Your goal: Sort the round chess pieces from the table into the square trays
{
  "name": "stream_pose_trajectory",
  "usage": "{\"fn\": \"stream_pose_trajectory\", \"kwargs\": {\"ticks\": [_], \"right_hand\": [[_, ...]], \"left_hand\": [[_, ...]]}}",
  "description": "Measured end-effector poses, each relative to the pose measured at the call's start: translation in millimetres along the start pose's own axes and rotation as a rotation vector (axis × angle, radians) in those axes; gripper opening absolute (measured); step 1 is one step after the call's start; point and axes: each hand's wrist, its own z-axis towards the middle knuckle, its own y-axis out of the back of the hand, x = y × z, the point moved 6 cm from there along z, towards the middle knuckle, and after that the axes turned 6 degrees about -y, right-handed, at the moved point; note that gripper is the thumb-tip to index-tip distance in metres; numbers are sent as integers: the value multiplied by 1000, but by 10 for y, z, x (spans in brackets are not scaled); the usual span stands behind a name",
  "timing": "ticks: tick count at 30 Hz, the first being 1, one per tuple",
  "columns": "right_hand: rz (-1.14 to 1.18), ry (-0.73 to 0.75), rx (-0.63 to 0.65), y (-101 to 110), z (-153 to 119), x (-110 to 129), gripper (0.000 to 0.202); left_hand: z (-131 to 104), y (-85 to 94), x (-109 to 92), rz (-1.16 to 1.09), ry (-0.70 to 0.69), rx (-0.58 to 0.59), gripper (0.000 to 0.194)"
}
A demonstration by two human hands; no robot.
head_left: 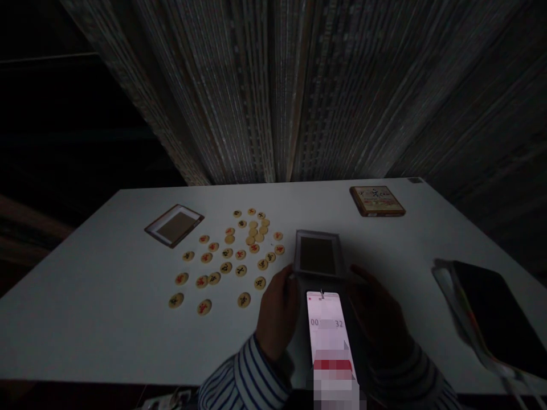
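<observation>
A small open box [341, 256] with pale walls and a dark brown inside sits in front of me. At its lower left corner, my left hand [277, 310] is closed, fingers against the side. My right hand [378, 310] curves round the lower right corner; it lies in deep shadow, so its exact contact is hard to see. Between my wrists is a phone [327, 336] with a lit screen showing timer digits and a red bar. Left of the box, several round xiangqi pieces [241, 270] lie scattered, some with red or black characters, some plain.
A white table [106, 319] carries everything. A shallow tray-like lid [177, 225] lies at the far left, and a brown printed box [376, 201] at the back right. A dark folder or notebook [499, 310] with papers is on the right. Striped curtains [273, 91] hang behind.
</observation>
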Motion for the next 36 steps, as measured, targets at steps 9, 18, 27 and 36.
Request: {"fn": "stream_pose_trajectory", "kwargs": {"ticks": [9,18,27,36], "right_hand": [[-15,-86,-33,-15,-187,11,36],[56,-165,2,-11,-71,1,41],[123,-131,70,-75,-24,5,38],[131,-136,38,-81,-42,-26,37]], "left_hand": [[-56,-18,40,-38,49,55,33],[-57,-38,49,-65,82,96,35],[-65,-47,54,-74,62,95,35],[-58,-33,52,-42,35,84,35]]}}
